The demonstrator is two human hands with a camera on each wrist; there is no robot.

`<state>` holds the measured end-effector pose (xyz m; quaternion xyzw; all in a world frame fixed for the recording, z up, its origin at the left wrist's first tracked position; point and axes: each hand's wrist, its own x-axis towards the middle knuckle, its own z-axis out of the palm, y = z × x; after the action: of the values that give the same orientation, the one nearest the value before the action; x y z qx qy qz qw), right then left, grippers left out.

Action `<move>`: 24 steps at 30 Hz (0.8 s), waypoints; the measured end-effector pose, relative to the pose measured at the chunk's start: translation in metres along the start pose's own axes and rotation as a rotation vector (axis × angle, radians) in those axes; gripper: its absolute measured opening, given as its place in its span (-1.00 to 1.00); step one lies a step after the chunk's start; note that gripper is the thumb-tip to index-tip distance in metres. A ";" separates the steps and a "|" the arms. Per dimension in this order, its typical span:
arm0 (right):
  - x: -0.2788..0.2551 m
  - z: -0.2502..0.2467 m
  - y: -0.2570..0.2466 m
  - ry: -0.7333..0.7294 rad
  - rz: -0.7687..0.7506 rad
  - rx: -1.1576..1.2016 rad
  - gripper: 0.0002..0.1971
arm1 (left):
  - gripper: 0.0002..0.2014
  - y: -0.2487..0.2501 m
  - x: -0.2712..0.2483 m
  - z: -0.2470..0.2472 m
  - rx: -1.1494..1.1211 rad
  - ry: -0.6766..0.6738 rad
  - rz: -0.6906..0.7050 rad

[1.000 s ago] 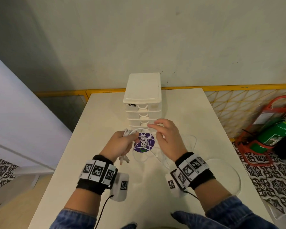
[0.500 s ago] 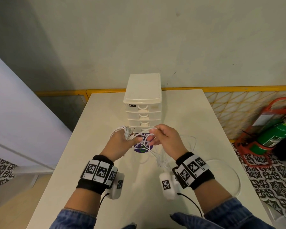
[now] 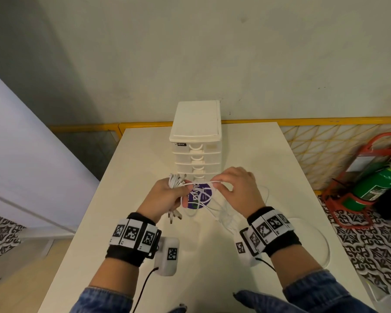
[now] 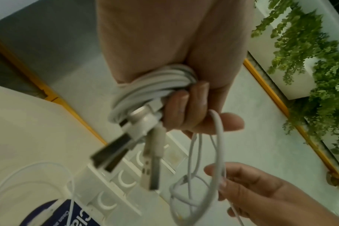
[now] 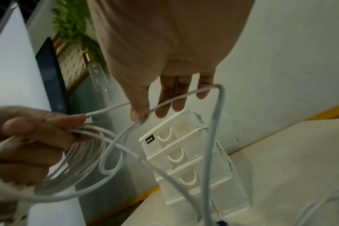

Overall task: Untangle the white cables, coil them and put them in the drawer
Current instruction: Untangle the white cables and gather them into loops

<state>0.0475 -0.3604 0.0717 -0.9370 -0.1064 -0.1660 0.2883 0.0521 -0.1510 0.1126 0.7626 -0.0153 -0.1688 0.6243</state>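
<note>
My left hand (image 3: 167, 197) grips a bundle of coiled white cables (image 3: 175, 180), fingers curled round the loops (image 4: 155, 85), with several USB plugs (image 4: 126, 145) hanging below the fist. My right hand (image 3: 236, 188) pinches a loose white cable strand (image 5: 176, 99) between thumb and fingers, a little right of the left hand. Loose strands (image 3: 219, 211) run between both hands and trail down to the table. Just behind the hands stands the white drawer tower (image 3: 195, 141), all its visible drawers closed (image 5: 184, 156).
A round purple sticker (image 3: 200, 196) lies on the white table (image 3: 257, 154) under the hands. A clear plastic ring (image 3: 312, 242) rests at the right. A green fire extinguisher (image 3: 377, 184) in a red stand sits on the floor beyond the table's right edge.
My left hand has lifted and turned, bringing the cable bundle upward. My right hand drew in from the drawer tower toward the left hand and now holds a strand beside it.
</note>
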 end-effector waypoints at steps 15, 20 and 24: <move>0.007 -0.010 -0.037 -0.053 0.610 1.072 -0.88 | -0.69 0.003 -0.004 -0.003 0.095 -0.100 -0.076; -0.003 -0.002 -0.022 -0.150 0.368 0.619 -0.89 | -0.77 0.001 0.006 -0.019 0.153 0.231 -0.037; -0.004 0.002 -0.005 -0.171 0.191 0.215 -0.93 | -0.77 -0.002 0.009 -0.029 0.275 0.313 -0.029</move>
<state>0.0424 -0.3559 0.0712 -0.9173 -0.0581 -0.0450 0.3912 0.0679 -0.1255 0.1132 0.8577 0.0698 -0.0535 0.5066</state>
